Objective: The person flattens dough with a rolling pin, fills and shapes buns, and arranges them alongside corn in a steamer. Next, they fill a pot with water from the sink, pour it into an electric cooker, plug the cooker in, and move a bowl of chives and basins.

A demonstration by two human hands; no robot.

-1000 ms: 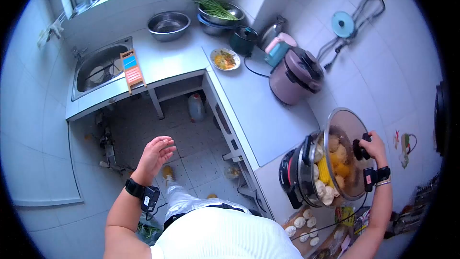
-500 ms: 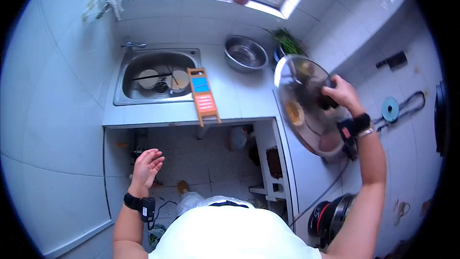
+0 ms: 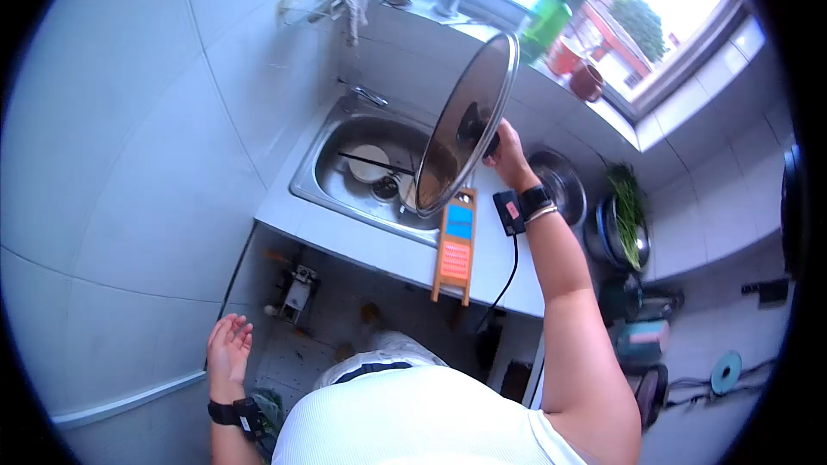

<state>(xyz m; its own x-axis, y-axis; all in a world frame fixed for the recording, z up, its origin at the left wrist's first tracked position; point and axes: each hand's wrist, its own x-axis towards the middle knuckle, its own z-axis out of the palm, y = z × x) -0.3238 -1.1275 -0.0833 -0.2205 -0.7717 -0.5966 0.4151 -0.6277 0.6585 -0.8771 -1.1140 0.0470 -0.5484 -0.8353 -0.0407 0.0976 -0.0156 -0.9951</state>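
Lid (image 3: 466,110): held steeply tilted above the sink (image 3: 332,145) and worktop (image 3: 362,251).
Right hand (image 3: 509,158): grip clamped around its knob (image 3: 492,145).
Left hand (image 3: 229,350): held out, grip apart.
Grater (image 3: 456,251): laid beside the sink.

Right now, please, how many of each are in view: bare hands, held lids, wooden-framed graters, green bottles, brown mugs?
Bare hands: 2 (left hand, right hand)
Held glass lid: 1
Wooden-framed grater: 1
Green bottle: 1
Brown mug: 1
Total: 6

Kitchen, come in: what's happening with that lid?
Right hand holding glass lid aloft, steeply tilted, partly hiding sink. Left hand empty. White dishes inside sink; grater alongside.
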